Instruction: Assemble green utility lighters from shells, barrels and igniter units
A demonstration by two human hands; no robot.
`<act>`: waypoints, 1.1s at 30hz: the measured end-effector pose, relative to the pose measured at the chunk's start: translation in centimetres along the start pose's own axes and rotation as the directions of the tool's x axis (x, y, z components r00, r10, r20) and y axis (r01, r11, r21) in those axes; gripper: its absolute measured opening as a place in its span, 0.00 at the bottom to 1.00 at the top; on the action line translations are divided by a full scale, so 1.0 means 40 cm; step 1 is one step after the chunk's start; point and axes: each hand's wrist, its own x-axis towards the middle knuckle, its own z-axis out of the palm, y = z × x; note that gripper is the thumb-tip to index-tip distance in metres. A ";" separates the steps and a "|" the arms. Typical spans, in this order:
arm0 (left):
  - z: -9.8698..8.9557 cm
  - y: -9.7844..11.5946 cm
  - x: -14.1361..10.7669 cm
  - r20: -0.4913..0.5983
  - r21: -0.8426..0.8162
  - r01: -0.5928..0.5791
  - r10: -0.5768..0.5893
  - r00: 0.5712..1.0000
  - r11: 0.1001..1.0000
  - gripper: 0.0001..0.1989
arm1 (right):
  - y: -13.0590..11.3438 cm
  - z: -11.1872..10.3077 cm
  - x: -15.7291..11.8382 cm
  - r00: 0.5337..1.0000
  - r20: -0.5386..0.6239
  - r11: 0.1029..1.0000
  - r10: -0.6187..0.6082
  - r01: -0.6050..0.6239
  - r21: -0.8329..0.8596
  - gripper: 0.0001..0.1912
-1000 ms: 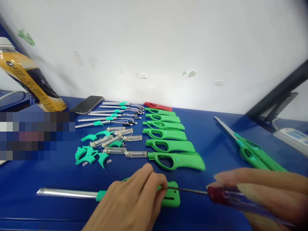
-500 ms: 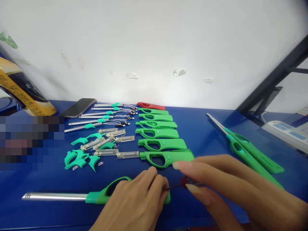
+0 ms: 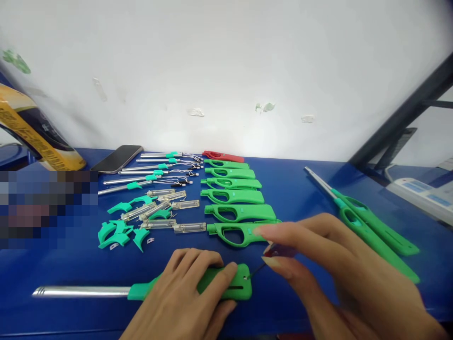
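On the table in front of me lies a green utility lighter (image 3: 243, 282) with a silver barrel pointing left. My left hand (image 3: 184, 293) rests over its handle, fingers wrapped round it and pressing it down. Between thumb and fingertips, my right hand (image 3: 339, 269) pinches a small screwdriver (image 3: 279, 250) with a reddish, see-through handle. Its thin shaft slants down left to a small hole at the rear end of the handle; whether the tip sits inside cannot be made out. Just beyond is a row of green handle shells (image 3: 240, 213), with a red handle shell (image 3: 223, 157) farthest back.
Clear fuel tanks (image 3: 190, 227) and teal triggers (image 3: 141, 237) lie in a loose group at left. Behind them are several metal barrels with wires (image 3: 148, 166), and a phone (image 3: 118, 158). Two assembled lighters (image 3: 375, 236) lie at right. A yellow bottle (image 3: 42, 134) stands far left.
My left hand has drawn back to the left, uncovering the lighter's rear end. My right hand has tilted the screwdriver more steeply, its handle now higher.
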 end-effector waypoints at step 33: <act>0.019 0.019 0.002 -0.159 0.013 -0.028 0.030 0.987 1.000 0.18 | 0.014 0.028 0.005 1.000 0.005 0.992 -0.026 0.025 0.125 0.13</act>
